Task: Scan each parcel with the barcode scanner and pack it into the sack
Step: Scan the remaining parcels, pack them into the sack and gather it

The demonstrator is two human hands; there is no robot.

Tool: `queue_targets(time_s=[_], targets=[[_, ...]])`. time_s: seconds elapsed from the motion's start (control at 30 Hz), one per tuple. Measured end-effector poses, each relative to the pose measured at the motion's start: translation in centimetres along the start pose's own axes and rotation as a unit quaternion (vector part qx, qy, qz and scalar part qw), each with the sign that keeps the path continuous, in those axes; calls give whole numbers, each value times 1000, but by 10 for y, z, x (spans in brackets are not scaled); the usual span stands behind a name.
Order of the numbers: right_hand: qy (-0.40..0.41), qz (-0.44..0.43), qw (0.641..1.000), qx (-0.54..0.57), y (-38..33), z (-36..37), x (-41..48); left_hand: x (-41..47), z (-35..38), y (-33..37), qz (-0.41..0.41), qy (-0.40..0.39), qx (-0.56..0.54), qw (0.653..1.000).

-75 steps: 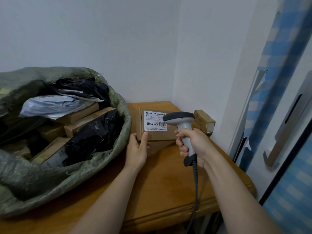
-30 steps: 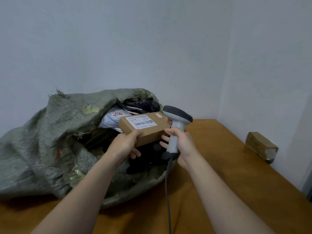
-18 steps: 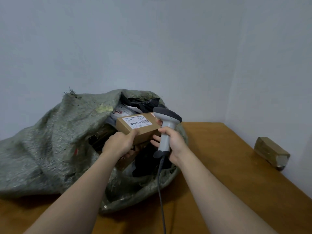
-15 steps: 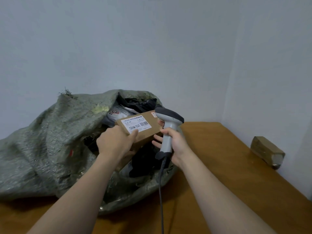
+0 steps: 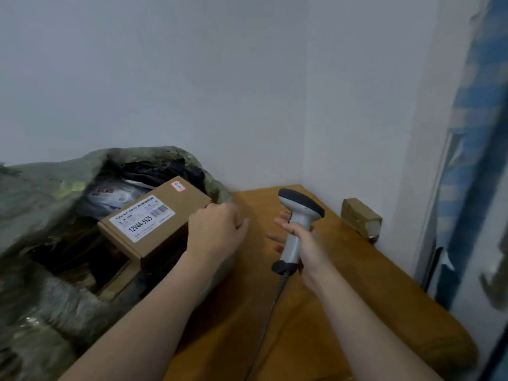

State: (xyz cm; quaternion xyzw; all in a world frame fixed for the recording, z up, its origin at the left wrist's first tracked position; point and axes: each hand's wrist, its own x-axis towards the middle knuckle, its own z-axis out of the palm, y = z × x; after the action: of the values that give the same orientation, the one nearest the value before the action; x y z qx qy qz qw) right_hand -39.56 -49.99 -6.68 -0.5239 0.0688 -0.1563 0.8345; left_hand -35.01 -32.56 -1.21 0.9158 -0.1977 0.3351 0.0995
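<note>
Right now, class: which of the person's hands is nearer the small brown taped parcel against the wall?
Right. The right hand, gripping the grey barcode scanner, is just left of the small brown taped parcel; the left hand is farther left, at the labelled cardboard box.

Person: left forearm [image 5: 154, 312] and right forearm [image 5: 365, 320] bare along the whole visible length, down to the lower frame edge. Left hand [image 5: 217, 232] and right hand [image 5: 309, 244] likewise bare. Slight blur softens the finger outlines
</note>
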Motion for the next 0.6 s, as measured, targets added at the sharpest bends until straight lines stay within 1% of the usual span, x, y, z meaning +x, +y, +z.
queue_targets(time_s=[0.13, 0.27, 0.37, 0.47, 0.53, 0.6], targets=[[101, -15, 993, -59, -5, -53, -4, 4, 40, 52, 85, -22, -28, 996], [145, -8, 987, -70, -7, -98, -5, 23, 72, 94, 172, -47, -60, 982], [184, -2, 983, -17, -5, -126, -2, 43, 94, 123, 232, -71, -71, 967], [206, 10, 976, 72, -7, -147, 2, 60, 114, 149, 344, -58, -77, 934], [205, 11, 975, 87, -7, -152, 4, 71, 127, 165, 400, -55, -76, 912], [196, 8, 978, 75, -6, -152, 5, 83, 138, 180, 421, -79, -72, 901]])
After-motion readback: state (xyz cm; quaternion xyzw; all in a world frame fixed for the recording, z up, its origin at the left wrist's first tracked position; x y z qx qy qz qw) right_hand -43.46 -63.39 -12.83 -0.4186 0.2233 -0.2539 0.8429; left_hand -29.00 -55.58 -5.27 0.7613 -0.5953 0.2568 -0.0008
